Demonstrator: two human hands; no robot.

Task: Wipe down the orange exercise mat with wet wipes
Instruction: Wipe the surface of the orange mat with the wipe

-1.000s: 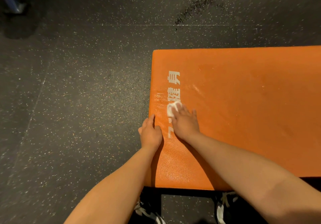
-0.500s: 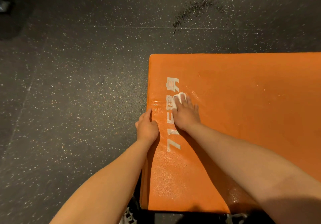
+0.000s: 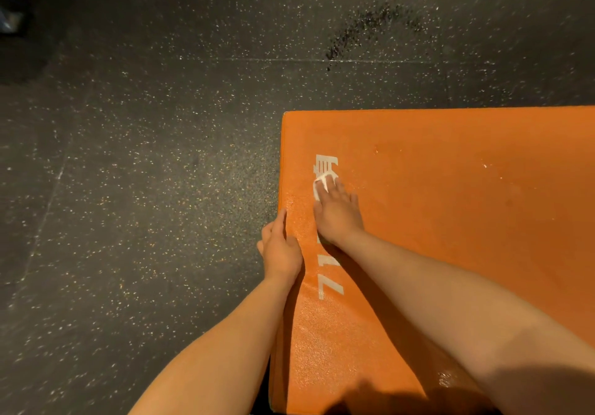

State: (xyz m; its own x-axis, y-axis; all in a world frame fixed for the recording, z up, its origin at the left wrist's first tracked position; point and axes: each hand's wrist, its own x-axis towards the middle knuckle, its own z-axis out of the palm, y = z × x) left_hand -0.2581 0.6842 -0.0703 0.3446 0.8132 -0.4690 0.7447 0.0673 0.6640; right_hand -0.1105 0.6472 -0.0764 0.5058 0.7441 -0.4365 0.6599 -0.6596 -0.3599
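Note:
The orange exercise mat (image 3: 450, 208) lies on the floor and fills the right half of the head view, with white lettering along its left side. My right hand (image 3: 338, 213) lies flat on the mat over that lettering, fingers straight, and presses a small white wet wipe (image 3: 322, 182) that shows under and just past the fingertips. My left hand (image 3: 280, 247) rests on the mat's left edge, thumb on top and fingers over the side. Wet sheen shows on the mat near both hands.
Dark speckled rubber floor (image 3: 135, 189) surrounds the mat on the left and beyond. A darker wet-looking patch (image 3: 370, 28) marks the floor past the mat's far edge. A bluish object (image 3: 9, 20) sits at the far left edge of view.
My right hand has slid the wipe farther away along the white lettering. My left hand has stayed on the mat's left edge. The view has tilted, hiding the shoes seen earlier.

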